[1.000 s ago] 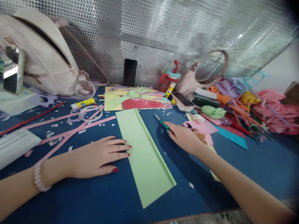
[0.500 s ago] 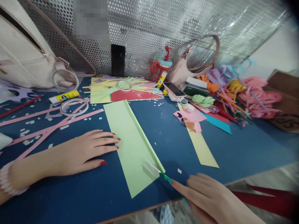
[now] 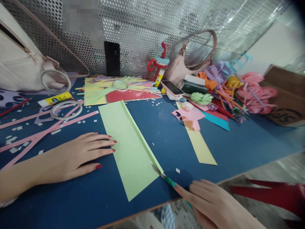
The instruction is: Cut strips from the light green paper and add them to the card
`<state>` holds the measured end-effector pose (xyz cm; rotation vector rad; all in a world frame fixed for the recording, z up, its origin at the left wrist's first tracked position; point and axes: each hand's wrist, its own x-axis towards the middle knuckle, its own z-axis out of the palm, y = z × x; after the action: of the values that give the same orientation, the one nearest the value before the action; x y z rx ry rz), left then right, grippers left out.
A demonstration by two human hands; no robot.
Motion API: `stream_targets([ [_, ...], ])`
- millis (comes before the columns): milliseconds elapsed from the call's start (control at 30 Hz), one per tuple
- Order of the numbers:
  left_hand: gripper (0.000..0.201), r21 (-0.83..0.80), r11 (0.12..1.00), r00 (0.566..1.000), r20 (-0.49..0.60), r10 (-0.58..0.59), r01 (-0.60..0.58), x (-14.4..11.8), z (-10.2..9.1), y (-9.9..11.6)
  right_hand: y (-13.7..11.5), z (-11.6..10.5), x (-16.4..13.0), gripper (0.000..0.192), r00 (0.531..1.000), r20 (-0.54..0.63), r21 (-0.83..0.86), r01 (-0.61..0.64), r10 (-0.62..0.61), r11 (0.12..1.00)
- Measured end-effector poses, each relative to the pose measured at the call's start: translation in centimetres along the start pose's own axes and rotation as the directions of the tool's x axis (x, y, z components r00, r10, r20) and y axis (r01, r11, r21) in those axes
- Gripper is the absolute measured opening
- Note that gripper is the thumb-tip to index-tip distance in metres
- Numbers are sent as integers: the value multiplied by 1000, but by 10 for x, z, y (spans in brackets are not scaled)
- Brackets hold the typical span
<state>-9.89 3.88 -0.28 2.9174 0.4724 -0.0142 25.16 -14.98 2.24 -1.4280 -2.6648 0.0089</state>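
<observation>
A light green sheet of paper (image 3: 130,152) lies on the blue tabletop, with a narrow fold standing along its right edge. My left hand (image 3: 88,152) rests flat, fingers outstretched, the fingertips touching the sheet's left edge. In my right hand (image 3: 205,198) is a pair of scissors (image 3: 169,181) with green handles. Their metal blades are at the near end of the fold, by the sheet's lower right corner. The grip on the handles is partly hidden by my fingers. A small white paper scrap (image 3: 178,170) lies just beyond the scissors.
Pink strips (image 3: 47,130), a glue stick (image 3: 56,99) and a tape roll (image 3: 66,110) lie at left, near a pale bag (image 3: 19,60). A phone (image 3: 112,58) stands at the back. Yellow paper (image 3: 202,148), coloured paper bundles and a cardboard box (image 3: 286,95) are at right.
The view has shifted, so everything appears further left. The scissors have moved slightly right relative to the sheet, nearer the fold's end. My left hand keeps its place by the sheet.
</observation>
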Motion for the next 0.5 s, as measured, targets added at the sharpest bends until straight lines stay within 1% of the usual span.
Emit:
stream_targets([
  [167,47,1,1000,998,52,-19,19,2,-4,2,0,-2,1,38,1000,9,-16,9,-8,1000],
  [333,47,9,1000,1000,23,-14,14,2,-4,1,0,0,-3,40,999,31,-67,16,-14,998],
  [500,47,18,1000,1000,8,-11,11,2,-3,1,2,-1,-6,39,999,52,-2,-10,10,1000],
])
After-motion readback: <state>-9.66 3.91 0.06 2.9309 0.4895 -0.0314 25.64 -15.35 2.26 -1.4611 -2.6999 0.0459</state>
